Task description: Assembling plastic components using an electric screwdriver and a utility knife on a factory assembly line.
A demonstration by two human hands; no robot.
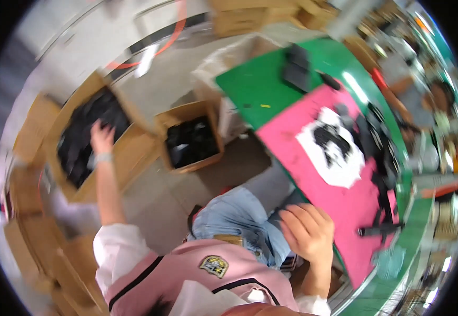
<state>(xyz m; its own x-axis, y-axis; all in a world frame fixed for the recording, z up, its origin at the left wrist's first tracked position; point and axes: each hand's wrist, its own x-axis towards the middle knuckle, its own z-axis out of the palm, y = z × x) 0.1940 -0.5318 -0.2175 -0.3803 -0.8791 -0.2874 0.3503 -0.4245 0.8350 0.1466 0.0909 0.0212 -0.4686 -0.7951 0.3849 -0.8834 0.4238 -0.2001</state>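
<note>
My left hand [102,138] reaches down into a large open cardboard box [134,152] on the left. Its fingers look spread, against glossy black pieces [76,138] that fill the box; blur hides their exact kind. Nothing shows gripped in it. My right hand [309,231] hovers by the near edge of the table, over my lap, its fingers loosely bent and nothing seen in them. Beside it lies a pink mat [313,195], bearing a white sheet [310,142] with small black parts [334,145] on top.
A smaller cardboard box [187,167] of black pieces stands between the large box and the green table [250,89]. A dark block-shaped object [296,68] and a black strap-like heap [379,142] lie on the table. Across it sits another person [424,105]. Cardboard cartons [42,237] stand at lower left.
</note>
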